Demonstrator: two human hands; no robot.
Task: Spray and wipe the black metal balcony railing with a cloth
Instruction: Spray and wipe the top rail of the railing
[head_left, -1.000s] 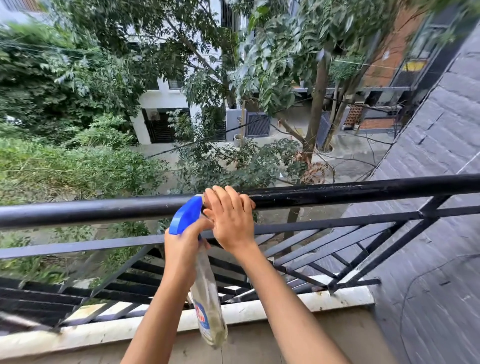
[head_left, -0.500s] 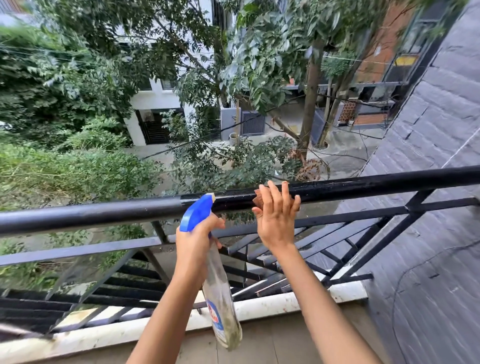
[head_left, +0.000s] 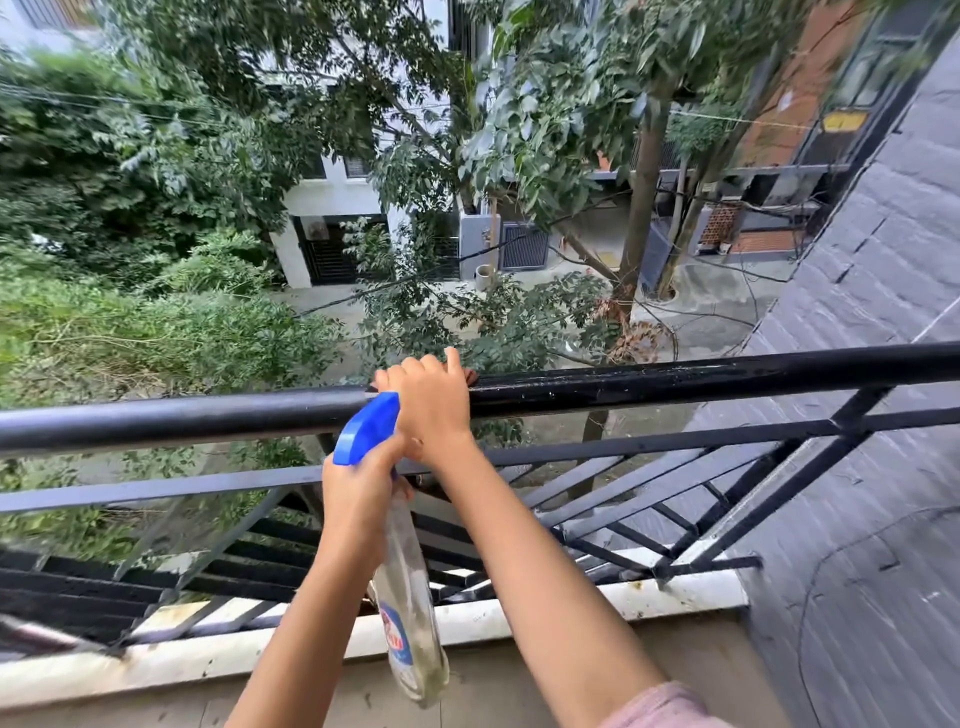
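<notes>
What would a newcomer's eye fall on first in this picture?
The bright blue trigger head of a clear spray bottle, gripped by the left hand at centre. Beside it, the right hand curls over the top of the black railing, a brownish cloth peeking from under its fingers. Trees and a street lie below.

Black railing (head_left: 675, 382) with top bar wet rightward, brown cloth (head_left: 470, 376) atop it, clear blue-headed spray bottle (head_left: 410, 613) hanging below.
</notes>
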